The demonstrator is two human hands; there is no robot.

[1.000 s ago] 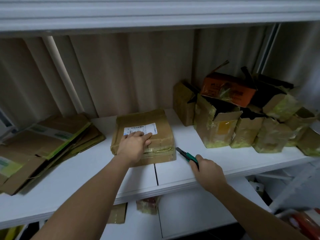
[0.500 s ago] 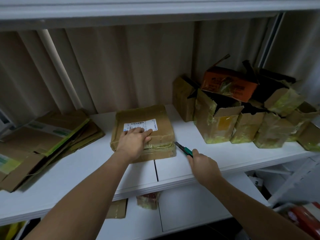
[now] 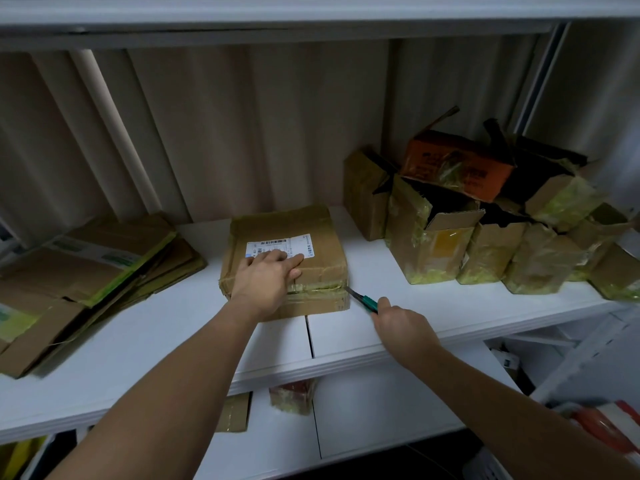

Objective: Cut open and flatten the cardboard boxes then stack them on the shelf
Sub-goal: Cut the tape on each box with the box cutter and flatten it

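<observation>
A flat brown cardboard box (image 3: 311, 230) with a white shipping label and yellowed tape lies in the middle of the white shelf (image 3: 381, 327). My left hand (image 3: 266, 275) presses flat on the box's top near its front edge. A green-handled utility knife (image 3: 363, 300) is gripped in my right hand (image 3: 401, 327), its blade tip touching the box's front right corner at the tape seam. A stack of flattened cardboard (image 3: 86, 271) lies at the shelf's left end.
Several unflattened taped boxes (image 3: 491, 244), one orange, crowd the shelf's right end. A ribbed wall panel backs the shelf and another shelf board runs overhead. On the lower shelf sit a small taped box (image 3: 292, 396) and a cardboard piece (image 3: 235, 414).
My right hand has carried the knife forward and left until its tip meets the box's front right corner. My left hand has stayed pressed on the box.
</observation>
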